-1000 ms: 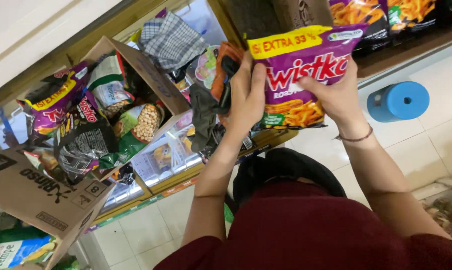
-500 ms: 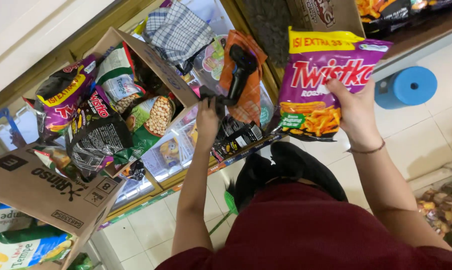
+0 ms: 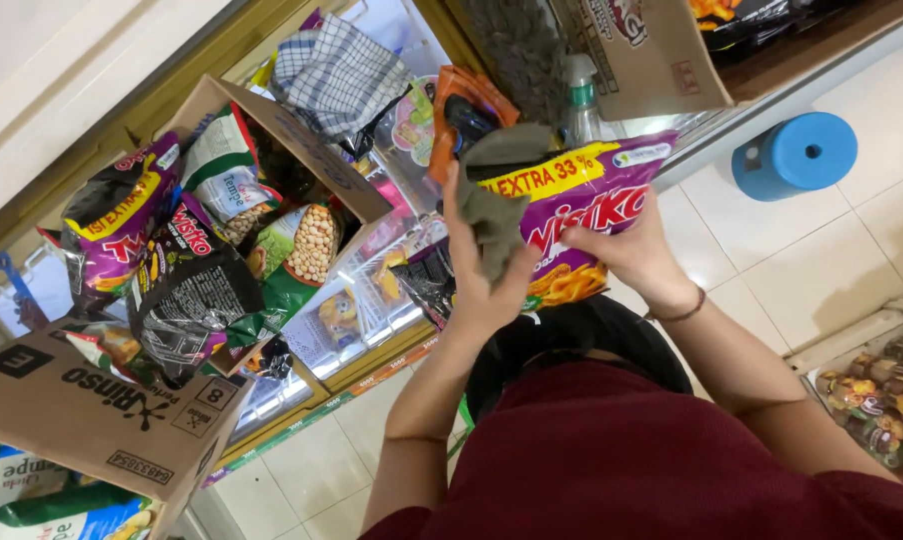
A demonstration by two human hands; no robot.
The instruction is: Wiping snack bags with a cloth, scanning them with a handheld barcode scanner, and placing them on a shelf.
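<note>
My right hand (image 3: 631, 250) grips the right side of a purple snack bag (image 3: 596, 185) with a yellow band along its top, held in front of my chest. My left hand (image 3: 476, 285) holds a grey-green cloth (image 3: 496, 195) and presses it against the bag's left side. The cloth covers part of the bag's front. Both hands are above a glass counter (image 3: 371, 300), and a black bag (image 3: 571, 335) hangs at my chest below them.
An open cardboard box (image 3: 101, 410) full of snack bags stands at the left. A checked cloth (image 3: 336, 70), an orange pouch (image 3: 466, 110) and a spray bottle (image 3: 579, 95) lie beyond my hands. A blue roll (image 3: 796, 155) lies on the tiled floor; a sweets tray (image 3: 881, 390) sits lower right.
My left hand left the bag, reached to the counter, and now holds a grey-green cloth against the bag. My right hand lowered the bag toward the middle.
</note>
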